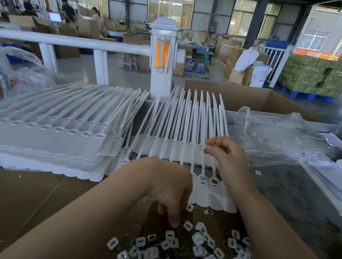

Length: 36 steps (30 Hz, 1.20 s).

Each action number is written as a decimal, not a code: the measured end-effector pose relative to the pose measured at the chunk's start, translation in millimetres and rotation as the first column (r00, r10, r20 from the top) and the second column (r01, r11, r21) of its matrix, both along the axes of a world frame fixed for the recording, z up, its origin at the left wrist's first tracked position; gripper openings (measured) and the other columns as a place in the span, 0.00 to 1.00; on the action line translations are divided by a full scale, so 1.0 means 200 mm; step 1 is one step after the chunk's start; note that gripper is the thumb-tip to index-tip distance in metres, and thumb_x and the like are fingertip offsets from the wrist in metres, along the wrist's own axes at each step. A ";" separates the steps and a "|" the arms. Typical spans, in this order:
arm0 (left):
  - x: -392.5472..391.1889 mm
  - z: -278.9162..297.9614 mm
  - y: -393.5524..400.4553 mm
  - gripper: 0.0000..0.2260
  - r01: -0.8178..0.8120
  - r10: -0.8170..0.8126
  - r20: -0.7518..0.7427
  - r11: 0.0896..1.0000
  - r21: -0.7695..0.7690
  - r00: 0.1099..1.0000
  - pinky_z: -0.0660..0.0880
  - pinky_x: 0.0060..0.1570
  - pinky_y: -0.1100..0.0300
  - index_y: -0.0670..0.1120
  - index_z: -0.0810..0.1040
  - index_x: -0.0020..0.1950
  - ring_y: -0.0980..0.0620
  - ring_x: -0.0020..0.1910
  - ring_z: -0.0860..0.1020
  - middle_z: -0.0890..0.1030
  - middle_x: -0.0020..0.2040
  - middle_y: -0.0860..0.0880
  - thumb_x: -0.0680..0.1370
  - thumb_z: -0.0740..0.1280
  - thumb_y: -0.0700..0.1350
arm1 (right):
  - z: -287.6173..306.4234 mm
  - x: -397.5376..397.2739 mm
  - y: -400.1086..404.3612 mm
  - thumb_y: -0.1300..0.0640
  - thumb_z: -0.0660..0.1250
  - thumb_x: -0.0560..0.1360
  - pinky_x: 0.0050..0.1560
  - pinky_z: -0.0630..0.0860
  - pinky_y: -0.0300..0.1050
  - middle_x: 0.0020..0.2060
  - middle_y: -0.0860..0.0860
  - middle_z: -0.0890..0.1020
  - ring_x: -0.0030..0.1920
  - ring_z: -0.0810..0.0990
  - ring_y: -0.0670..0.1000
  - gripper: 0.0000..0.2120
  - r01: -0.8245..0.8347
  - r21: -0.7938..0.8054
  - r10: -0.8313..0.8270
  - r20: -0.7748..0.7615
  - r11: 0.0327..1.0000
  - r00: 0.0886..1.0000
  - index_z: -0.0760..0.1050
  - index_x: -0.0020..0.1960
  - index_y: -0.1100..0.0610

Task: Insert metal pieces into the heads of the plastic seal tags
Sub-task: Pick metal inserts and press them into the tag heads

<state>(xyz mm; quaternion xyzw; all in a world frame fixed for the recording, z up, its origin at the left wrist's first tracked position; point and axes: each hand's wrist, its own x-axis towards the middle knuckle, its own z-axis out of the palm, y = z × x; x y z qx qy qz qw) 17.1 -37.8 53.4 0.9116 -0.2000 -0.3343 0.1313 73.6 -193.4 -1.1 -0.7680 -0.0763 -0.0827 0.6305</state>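
Note:
A strip of white plastic seal tags (212, 187) lies in front of me, heads toward me and tails fanned away. A pile of small metal pieces with white plastic inserts (185, 254) sits on the cardboard near the bottom edge. My left hand (170, 194) reaches down into the far edge of that pile, fingertips pressed on a piece; whether it holds one I cannot tell. My right hand (226, 155) hovers above the tag strip with fingers loosely curled and apart, holding nothing visible.
A tall stack of joined seal tag strips (46, 138) fills the left of the table. Crumpled clear plastic bags (279, 139) lie at right. An open cardboard box (252, 99) and a white railing post (164, 55) stand behind. People work far off at left.

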 end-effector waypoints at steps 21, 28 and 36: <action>0.20 -0.26 0.25 0.06 -0.414 0.636 0.463 0.763 -0.497 0.617 0.70 0.30 0.70 0.57 0.75 0.43 0.61 0.34 0.79 0.80 0.40 0.56 0.79 0.68 0.48 | 0.11 -0.09 0.05 0.57 0.75 0.73 0.50 0.81 0.42 0.42 0.46 0.85 0.43 0.83 0.44 0.03 -0.687 -0.509 0.649 -0.290 0.518 0.704 0.84 0.45 0.50; 0.22 -0.33 0.24 0.06 -0.439 0.717 0.472 0.692 -0.574 0.513 0.69 0.27 0.71 0.58 0.76 0.43 0.67 0.34 0.78 0.80 0.38 0.57 0.78 0.69 0.49 | 0.18 -0.15 0.11 0.55 0.77 0.71 0.43 0.75 0.36 0.39 0.44 0.80 0.38 0.77 0.39 0.07 -0.823 -0.519 0.738 -0.458 0.230 0.495 0.83 0.47 0.47; 0.22 -0.33 0.25 0.02 -0.431 0.699 0.490 0.711 -0.556 0.521 0.66 0.29 0.71 0.56 0.77 0.46 0.62 0.35 0.76 0.78 0.40 0.57 0.79 0.69 0.50 | 0.17 -0.18 0.17 0.51 0.76 0.71 0.40 0.72 0.35 0.37 0.36 0.80 0.38 0.77 0.36 0.05 -0.757 -0.630 0.686 -0.473 0.175 0.553 0.83 0.46 0.45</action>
